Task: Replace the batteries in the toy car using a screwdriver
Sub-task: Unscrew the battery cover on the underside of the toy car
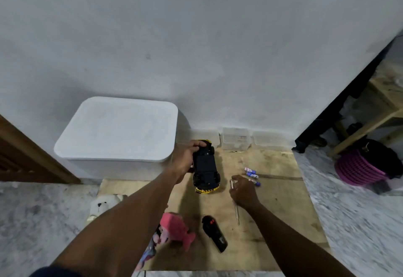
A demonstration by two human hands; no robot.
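A yellow toy car (206,168) lies upside down on a plywood board (272,222), its black underside facing up. My left hand (187,159) grips the car's far left side. A thin screwdriver (236,211) with a clear handle lies on the board to the right of the car. My right hand (242,191) rests over the screwdriver's handle end with fingers curled around it. Three small blue and white batteries (252,175) lie just beyond my right hand.
A big white lidded box (117,128) stands against the wall on the left. A clear small container (236,138) sits behind the car. A black remote control (214,233), a pink plush toy (176,231) and a white teddy (104,204) lie near me. A purple basket (359,167) stands at right.
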